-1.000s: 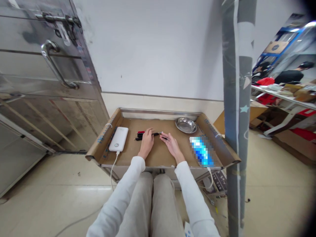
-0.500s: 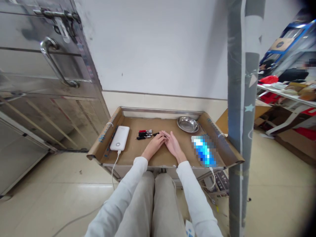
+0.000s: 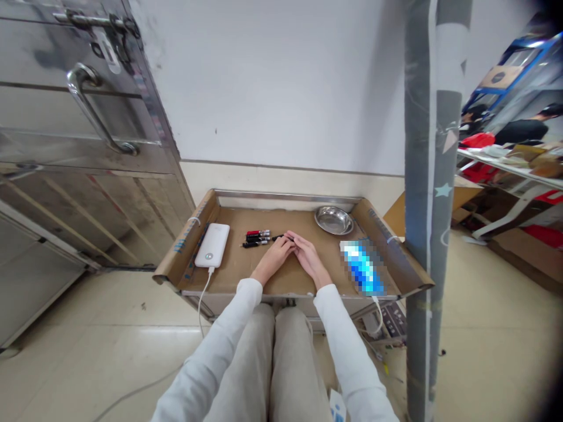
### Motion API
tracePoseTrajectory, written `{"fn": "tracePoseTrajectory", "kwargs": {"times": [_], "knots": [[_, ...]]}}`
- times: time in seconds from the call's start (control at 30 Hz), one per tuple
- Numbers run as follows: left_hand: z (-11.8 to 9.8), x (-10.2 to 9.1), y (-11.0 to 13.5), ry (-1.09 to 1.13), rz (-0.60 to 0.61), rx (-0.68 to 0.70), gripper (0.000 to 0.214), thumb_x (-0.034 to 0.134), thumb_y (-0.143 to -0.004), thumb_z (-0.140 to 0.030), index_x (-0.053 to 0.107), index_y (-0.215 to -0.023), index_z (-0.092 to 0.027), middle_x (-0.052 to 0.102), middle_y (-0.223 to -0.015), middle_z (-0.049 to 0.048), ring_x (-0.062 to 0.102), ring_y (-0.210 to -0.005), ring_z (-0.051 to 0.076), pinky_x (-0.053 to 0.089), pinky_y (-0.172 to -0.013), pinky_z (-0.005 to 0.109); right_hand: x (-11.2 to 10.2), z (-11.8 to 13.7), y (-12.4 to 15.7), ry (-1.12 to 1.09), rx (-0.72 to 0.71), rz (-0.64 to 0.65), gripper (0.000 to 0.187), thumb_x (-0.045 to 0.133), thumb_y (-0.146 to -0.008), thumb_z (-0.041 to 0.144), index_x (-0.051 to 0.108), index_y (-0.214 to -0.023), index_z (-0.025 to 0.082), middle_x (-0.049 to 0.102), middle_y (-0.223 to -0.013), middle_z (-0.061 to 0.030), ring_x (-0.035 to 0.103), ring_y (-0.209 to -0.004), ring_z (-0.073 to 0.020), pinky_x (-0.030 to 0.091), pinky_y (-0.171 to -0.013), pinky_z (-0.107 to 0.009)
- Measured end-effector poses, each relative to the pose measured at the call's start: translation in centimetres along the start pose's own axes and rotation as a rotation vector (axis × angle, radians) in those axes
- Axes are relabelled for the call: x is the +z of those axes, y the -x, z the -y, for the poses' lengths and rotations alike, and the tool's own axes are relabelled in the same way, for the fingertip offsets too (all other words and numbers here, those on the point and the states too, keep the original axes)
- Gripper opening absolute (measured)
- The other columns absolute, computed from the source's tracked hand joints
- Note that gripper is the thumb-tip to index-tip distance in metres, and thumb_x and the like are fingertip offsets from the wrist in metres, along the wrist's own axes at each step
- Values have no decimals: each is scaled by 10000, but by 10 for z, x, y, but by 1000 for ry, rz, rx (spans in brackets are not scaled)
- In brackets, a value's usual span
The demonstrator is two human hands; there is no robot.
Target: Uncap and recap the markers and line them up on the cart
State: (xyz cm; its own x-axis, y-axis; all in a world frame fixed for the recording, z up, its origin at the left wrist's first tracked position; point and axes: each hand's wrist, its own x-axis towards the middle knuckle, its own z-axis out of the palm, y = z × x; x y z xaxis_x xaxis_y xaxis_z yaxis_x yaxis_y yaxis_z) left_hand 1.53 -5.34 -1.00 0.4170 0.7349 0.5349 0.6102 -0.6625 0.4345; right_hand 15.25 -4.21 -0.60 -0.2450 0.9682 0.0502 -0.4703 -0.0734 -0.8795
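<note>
On the brown cardboard-lined table [image 3: 240,272], my left hand [image 3: 276,257] and my right hand [image 3: 308,258] meet fingertip to fingertip near the middle. Between them is a slim black pen [image 3: 277,238], its left end poking out beyond my fingers; the rest is mostly covered. My fingers are bent closed around it. Just left of my hands, several pens lie side by side: a red-and-black pen [image 3: 257,233] at the back and a black pen [image 3: 255,244] at the front.
A white power bank [image 3: 213,245] with a cable lies at the left. Toward the back right sits a round steel dish [image 3: 333,220]. A blurred-out phone-like device [image 3: 364,268] with a cable is at the right. A wrapped grey pole [image 3: 428,234] stands by the right edge.
My hands stay together over the pen with hardly any movement. The whole view has shifted very slightly. A person in the right background shows more clearly.
</note>
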Motion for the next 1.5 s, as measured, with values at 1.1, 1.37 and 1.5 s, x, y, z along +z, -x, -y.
{"fn": "tracePoseTrajectory", "kwargs": {"times": [1.1, 1.37, 1.5], "knots": [[-2, -10, 5, -534, -129, -490, 212, 491, -886, -315, 584, -1023, -184, 535, -1105, 154, 462, -1015, 318, 394, -843, 462, -1, -8, -4, 1635, -447, -187, 292, 370, -926, 232, 629, -1062, 245, 571, -990, -87, 484, -937, -227, 356, -811, -347], [-4, -15, -3, -616, -35, -449, 278, 380, -931, -269, 593, -1109, -283, 538, -1187, 82, 460, -1070, 270, 380, -899, 414, 2, -10, -6, 1711, -450, -248, 193, 411, -888, 149, 586, -957, 190, 588, -965, -72, 502, -930, -205, 346, -802, -309], [3, -14, -7, -629, -57, -425, 300, 378, -928, -238, 585, -1139, -293, 541, -1193, 86, 462, -1076, 276, 377, -897, 424, 1, -10, -7, 1683, -473, -206, 236, 402, -874, 117, 590, -995, 192, 600, -972, -68, 506, -932, -204, 342, -808, -310]]}}
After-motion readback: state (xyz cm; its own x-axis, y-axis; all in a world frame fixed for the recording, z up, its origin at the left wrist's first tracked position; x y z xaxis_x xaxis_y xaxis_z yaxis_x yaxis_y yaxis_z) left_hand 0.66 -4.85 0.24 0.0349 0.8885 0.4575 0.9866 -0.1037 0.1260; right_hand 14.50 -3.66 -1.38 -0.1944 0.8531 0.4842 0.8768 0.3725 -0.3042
